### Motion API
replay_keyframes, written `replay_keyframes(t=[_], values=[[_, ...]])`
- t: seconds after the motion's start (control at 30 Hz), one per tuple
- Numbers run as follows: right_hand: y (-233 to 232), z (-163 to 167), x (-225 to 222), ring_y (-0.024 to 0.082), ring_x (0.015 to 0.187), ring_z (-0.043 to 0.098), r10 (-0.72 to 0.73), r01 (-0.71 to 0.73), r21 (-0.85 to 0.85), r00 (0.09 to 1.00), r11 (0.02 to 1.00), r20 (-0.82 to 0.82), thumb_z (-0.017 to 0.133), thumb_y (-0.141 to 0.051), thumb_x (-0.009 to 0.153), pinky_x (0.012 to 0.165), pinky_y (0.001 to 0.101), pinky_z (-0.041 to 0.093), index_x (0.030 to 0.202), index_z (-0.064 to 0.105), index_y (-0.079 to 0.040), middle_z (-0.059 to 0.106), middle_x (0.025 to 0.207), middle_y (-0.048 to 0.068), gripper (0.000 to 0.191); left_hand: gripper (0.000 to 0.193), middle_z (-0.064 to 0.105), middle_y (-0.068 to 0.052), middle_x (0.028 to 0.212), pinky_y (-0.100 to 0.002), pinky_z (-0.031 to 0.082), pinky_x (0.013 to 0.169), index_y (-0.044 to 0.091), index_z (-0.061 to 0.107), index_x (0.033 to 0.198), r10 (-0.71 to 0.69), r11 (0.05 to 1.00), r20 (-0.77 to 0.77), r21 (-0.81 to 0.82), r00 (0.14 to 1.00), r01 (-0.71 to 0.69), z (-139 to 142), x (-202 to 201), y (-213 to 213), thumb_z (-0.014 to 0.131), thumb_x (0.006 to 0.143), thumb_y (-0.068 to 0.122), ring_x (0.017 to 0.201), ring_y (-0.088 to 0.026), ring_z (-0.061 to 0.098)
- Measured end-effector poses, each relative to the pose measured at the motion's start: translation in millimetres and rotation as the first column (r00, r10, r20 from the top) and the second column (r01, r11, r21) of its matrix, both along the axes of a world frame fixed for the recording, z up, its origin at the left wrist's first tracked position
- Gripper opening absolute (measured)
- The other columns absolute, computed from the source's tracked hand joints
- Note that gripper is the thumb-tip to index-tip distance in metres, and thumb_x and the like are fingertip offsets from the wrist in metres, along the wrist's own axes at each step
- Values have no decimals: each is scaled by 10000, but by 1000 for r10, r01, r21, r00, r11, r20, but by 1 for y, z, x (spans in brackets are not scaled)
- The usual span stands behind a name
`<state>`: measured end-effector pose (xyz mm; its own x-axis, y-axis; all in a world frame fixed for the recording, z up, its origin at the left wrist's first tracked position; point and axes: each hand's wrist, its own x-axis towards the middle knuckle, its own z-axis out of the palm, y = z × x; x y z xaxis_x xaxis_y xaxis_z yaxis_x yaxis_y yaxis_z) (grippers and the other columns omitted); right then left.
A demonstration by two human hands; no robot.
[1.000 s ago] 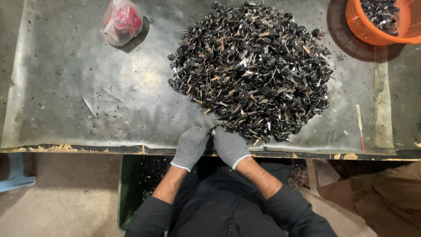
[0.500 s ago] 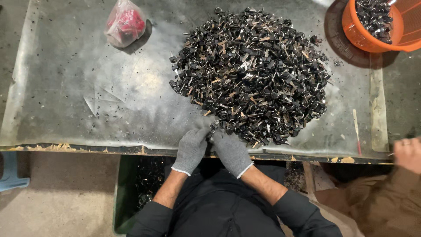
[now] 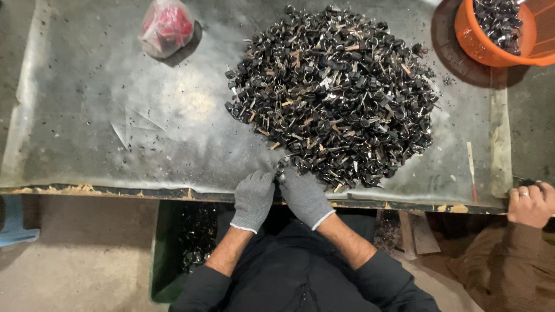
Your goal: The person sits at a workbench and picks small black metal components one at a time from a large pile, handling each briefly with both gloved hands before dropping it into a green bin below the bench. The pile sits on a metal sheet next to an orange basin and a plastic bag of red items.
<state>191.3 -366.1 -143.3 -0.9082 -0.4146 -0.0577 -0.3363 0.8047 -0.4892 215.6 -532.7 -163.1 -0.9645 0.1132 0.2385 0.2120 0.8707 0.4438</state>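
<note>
At the upper left we see a clear bag of red bits (image 3: 166, 27) on the grey table (image 3: 87, 127). Lower centre, our gloved left hand (image 3: 252, 199) and right hand (image 3: 304, 196) meet at the table's near edge, fingers curled round a small black clip (image 3: 281, 169). The big heap of black clips (image 3: 335, 95) spreads just above them, touching our fingertips. An orange bucket (image 3: 483, 49) sits upper right; another person's bare hand (image 3: 529, 205) rests lower right.

gloved hands (image 3: 280, 196), black clip pile (image 3: 332, 95), orange bucket (image 3: 491, 34)
</note>
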Motion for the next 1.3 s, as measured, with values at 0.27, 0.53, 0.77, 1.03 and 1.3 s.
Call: replay_keyframes(t=[0.27,0.53,0.77,1.03,1.3], values=[[2,16,9,408,758,714,2,-24,227,995,974,96,552,-174,970,588,511,581,1516,375,-39,717,819,210,590,97,681,-113,784,-484,530,636,96,689,831,30,983,85,178,996,-45,-5,1,-3,748,781,155,731,-345,687],[2,11,-17,465,763,695,57,-96,76,914,992,401,612,-294,1014,733,568,563,1428,413,-57,716,919,239,517,75,684,-129,767,-487,527,635,89,686,828,39,984,102,168,994,-56,-5,4,5,724,850,150,716,-354,683],[-4,27,1,487,975,651,5,1,-60,995,998,99,708,-151,864,848,567,532,1599,234,-37,654,1227,303,881,311,724,-165,842,-530,543,710,121,728,997,-60,994,597,-34,800,100,38,-14,-17,619,972,411,824,-383,711],[-6,36,-1,464,1012,647,105,-110,4,960,994,258,692,-140,803,837,546,550,1423,383,39,610,1221,315,716,271,729,-132,1081,-490,536,857,128,714,1003,-182,973,168,176,969,152,39,-37,-6,762,747,203,1015,-364,697],[23,17,-3,425,939,684,153,-166,120,982,979,108,593,-143,945,721,538,572,1196,663,-92,668,1037,246,265,359,718,-125,944,-498,539,783,100,680,1052,-10,989,328,144,945,-40,15,-36,-3,822,752,235,938,-372,685]])
